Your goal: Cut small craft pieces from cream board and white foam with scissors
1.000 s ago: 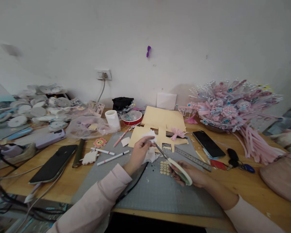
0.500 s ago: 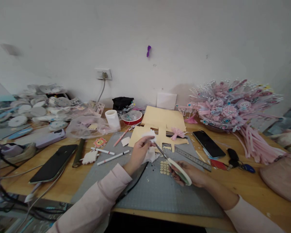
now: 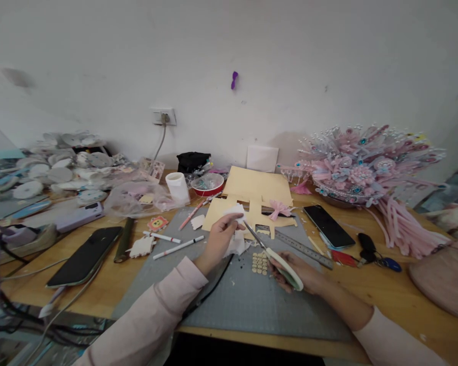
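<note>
1. Head view, change: since the frame half a second ago, the right hand (image 3: 299, 269) and the scissors (image 3: 275, 255) have shifted slightly; the left hand (image 3: 222, 236) looks to be in the same place.

2. Head view, left grip: thumb and fingers pinch a small white piece (image 3: 234, 209), held up over the tan card (image 3: 257, 184). The piece projects past the fingertips on the side away from the person; its outline is too small to make out.

3. Head view, right grip: the fingers are wrapped round the pale handles of the scissors. How far the blades are parted, I cannot tell from where I stand.

4. Head view, governing relation: the scissors' long axis slants from the right hand forward and to the left, its tips ending just beside the left fingertips. The white piece lies ahead and to the left of the right grip; the left hand, which holds it, is the nearer. Whether blade meets piece, I cannot tell.

5. Head view, surroundings: a white scrap (image 3: 238, 245) lies below the left hand on the grey cutting mat (image 3: 259, 310). Small round tan pieces (image 3: 259, 263) sit in rows near the scissors, and a ruler (image 3: 303, 249) lies beyond the right hand, all upon the wooden desk (image 3: 389, 300).
</note>
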Demonstrator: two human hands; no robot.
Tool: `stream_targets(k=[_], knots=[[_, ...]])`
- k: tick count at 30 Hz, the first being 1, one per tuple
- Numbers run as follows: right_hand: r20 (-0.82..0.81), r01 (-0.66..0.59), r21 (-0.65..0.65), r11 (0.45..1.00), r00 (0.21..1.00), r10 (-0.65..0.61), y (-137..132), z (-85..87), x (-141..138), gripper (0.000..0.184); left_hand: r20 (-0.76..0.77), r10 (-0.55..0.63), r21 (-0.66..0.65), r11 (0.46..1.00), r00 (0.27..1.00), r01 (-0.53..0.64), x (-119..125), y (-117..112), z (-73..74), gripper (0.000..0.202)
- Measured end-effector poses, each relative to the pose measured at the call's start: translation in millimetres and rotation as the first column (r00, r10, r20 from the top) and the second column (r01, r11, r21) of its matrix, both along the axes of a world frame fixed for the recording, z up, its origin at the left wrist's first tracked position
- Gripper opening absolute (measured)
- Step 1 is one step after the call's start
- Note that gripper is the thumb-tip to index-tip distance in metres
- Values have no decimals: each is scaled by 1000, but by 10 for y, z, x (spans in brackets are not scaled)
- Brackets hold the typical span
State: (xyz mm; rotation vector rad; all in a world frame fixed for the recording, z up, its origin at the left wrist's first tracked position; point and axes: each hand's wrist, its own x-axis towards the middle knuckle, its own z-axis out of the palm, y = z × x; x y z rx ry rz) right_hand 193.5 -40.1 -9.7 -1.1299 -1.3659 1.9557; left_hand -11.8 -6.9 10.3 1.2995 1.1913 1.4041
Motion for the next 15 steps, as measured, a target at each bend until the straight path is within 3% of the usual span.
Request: stream_targets(k=[3, 9, 15], knots=[[49, 26, 1, 1000, 998, -26, 10, -28, 21, 50, 19, -3, -4, 1000, 1000, 3, -10, 6, -10, 32], [-48, 17, -66, 998, 999, -21, 30, 8, 72, 44, 13, 41, 25, 999, 999, -42, -31, 37, -38, 26], [-22, 13, -49, 999, 1000, -14, 41, -5, 54, 43, 28, 28, 24, 999, 999, -29, -17, 71, -83, 25]])
